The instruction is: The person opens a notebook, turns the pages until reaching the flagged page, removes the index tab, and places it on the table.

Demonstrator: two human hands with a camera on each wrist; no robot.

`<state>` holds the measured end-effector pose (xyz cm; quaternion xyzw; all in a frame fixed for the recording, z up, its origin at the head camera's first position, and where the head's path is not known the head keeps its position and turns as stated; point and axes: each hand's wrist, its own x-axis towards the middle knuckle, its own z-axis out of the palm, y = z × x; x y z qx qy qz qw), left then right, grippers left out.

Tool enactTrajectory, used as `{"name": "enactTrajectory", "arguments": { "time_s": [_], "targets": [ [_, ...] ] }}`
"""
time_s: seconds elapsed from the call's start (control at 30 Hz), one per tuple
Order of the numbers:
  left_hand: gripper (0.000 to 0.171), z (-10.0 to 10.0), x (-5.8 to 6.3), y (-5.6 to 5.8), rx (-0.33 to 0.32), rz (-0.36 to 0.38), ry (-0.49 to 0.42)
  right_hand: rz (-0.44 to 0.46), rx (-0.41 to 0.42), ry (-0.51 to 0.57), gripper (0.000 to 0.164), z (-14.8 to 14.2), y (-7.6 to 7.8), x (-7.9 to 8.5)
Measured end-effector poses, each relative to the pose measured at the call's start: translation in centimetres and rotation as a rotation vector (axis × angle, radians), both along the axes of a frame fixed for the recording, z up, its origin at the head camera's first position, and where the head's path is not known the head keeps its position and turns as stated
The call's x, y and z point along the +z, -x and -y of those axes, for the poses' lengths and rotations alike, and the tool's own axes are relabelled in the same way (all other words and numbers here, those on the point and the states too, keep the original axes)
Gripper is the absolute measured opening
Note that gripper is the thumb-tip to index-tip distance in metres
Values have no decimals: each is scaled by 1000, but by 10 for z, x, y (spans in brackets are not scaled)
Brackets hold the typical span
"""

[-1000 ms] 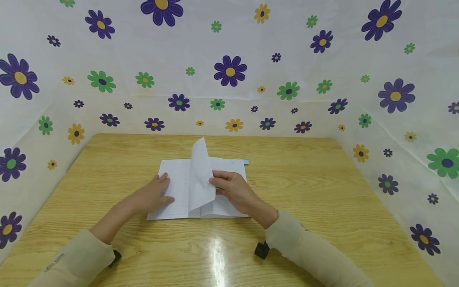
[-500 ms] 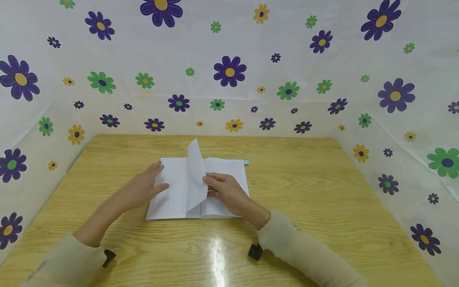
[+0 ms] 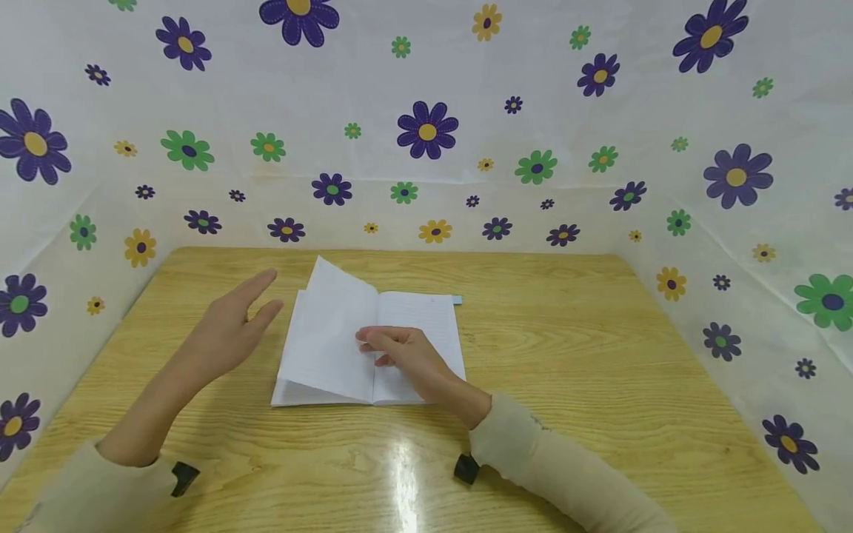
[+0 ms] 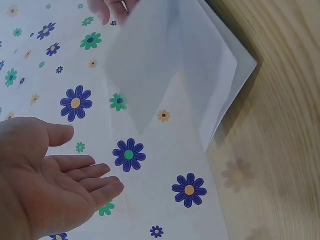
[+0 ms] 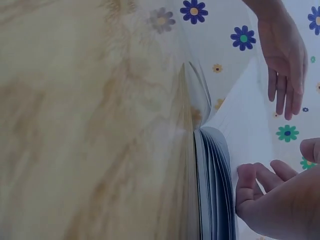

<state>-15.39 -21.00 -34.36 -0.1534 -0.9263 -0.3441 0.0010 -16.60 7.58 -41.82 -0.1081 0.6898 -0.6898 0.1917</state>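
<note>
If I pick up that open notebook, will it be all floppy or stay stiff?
Probably floppy: the raised page looks thin and curved. The notebook may feel light, since its stack of pages seems slim. Lying flat, it probably won't roll.

Notebook (image 3: 333, 333): white pages, ruled lines
Tab (image 3: 457, 300): pale blue
Table (image 3: 566, 333): yellow-brown wood grain
Backdrop (image 3: 453, 74): white; purple, green and yellow flowers
Sleeves (image 3: 560, 460): beige

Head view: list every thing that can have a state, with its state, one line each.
Notebook: open, lying on the table.
Page: over the left side, not flat.
Blue tab: jutting past the notebook's edge.
Left hand: open, off the notebook.
Right hand: fingers loosely bent, over the notebook.
Cloth: hanging, creased.
</note>
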Motion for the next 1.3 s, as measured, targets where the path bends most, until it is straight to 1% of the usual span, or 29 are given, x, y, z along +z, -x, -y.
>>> {"name": "enactTrajectory", "arguments": {
  "time_s": [0.13,0.23,0.33,0.53,0.67,0.73,0.87,1.03,1.2,1.3],
  "targets": [
    [67,-1,-1,1,3,16,27,-11,15,-57,35,3,-1,-1],
    [69,-6,-8,3,-15,44,54,3,25,-110,34,4,-1,-1],
    [70,-13,-19,8,-53,47,95,9,43,-141,34,4,0,-1],
    [68,-27,-46,17,-141,18,199,-21,97,-152,33,2,3,-5],
    [69,-34,-60,22,-169,42,237,-28,135,-152,32,-1,4,-4],
    [69,-36,-64,22,-177,54,251,-27,148,-151,32,-2,4,-4],
    [69,-39,-69,22,-193,79,277,-24,159,-158,32,-3,4,-4],
    [70,-38,-70,19,-207,135,340,-24,171,-165,32,-3,5,-4],
    [71,-37,-70,17,-216,166,347,-32,185,-136,35,-7,5,-2],
    [72,-36,-72,17,-213,170,353,-38,172,-113,36,-13,5,-3]
  ]
}}
